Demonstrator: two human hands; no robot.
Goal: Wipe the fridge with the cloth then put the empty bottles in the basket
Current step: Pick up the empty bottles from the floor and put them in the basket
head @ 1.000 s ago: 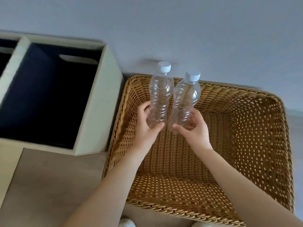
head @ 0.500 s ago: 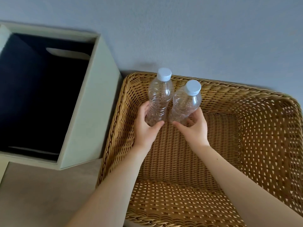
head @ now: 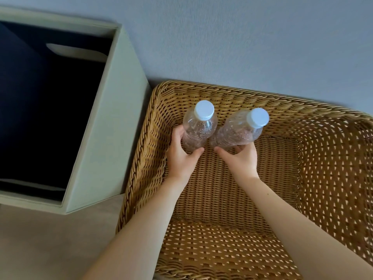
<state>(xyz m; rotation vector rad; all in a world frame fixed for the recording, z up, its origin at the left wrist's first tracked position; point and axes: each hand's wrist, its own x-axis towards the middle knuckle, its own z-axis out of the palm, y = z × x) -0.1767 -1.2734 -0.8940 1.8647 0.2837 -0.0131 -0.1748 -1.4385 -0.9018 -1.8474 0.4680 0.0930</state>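
Note:
Two clear empty plastic bottles with white caps stand side by side inside the wicker basket (head: 145, 158), near its far left corner. My left hand (head: 180, 158) grips the base of the left bottle (head: 198, 128). My right hand (head: 240, 160) grips the base of the right bottle (head: 238, 132), which leans to the right. Both bottles are low in the basket, below its rim; whether their bases touch the woven floor is hidden by my hands. No cloth or fridge is in view.
A pale green fabric storage box (head: 109, 126) with a dark interior stands directly left of the basket, touching it. A grey wall (head: 242, 37) runs behind both. Beige floor (head: 50, 243) lies at the lower left.
Both hands have lowered the two bottles deeper into the basket, from above the rim to near the floor. The view has moved closer and tilted down.

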